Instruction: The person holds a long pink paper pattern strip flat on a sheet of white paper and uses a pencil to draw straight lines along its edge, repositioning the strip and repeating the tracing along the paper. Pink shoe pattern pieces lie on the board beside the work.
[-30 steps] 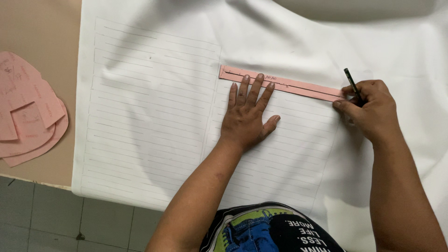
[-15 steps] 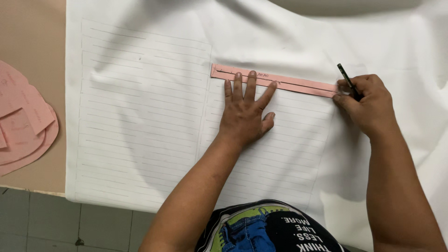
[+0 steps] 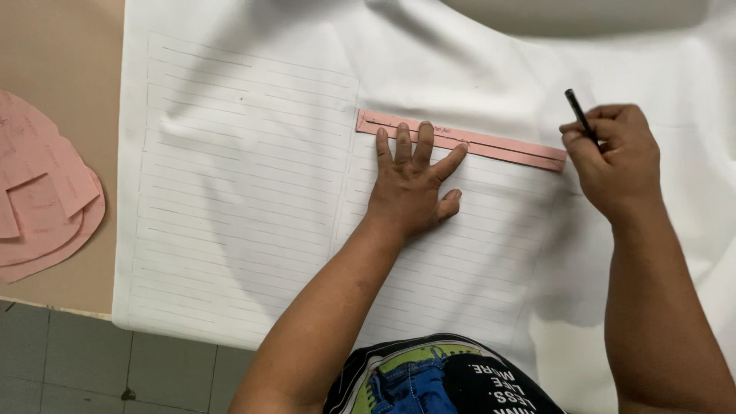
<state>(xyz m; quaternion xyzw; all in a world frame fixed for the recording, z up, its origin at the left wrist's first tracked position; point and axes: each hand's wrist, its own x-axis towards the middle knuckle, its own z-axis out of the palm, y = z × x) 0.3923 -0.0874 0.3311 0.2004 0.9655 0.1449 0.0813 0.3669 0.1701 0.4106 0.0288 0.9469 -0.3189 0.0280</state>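
White fabric: a soft, matte sheet with shallow folds, lying across the table and hanging over its near edge. Thin pencilled lines are running across it in close parallel rows, with a vertical line dividing the ruled area into two blocks.

Pink strip: a long, narrow, flat piece, stiff like card, salmon-coloured with a dark line along its length. It is lying on the fabric at the top of the right-hand ruled block, slanting slightly downward to the right.

Left hand: lying palm-down and flat on the fabric, fingers spread wide and straight. The fingertips are pressing on the left part of the strip; the thumb is resting on the cloth below it. It is grasping nothing.

Right hand: sitting just beyond the strip's right end, fingers curled in tightly around a slim black pen, pinched between thumb and forefinger. The pen is pointing up and away, its visible end standing clear of the fabric.

Pink pattern pieces: rounded, thin paper-like shapes, overlapping in a stack on the bare tan table at far left, well apart from both hands.

Grey tiled floor: showing below the table edge.
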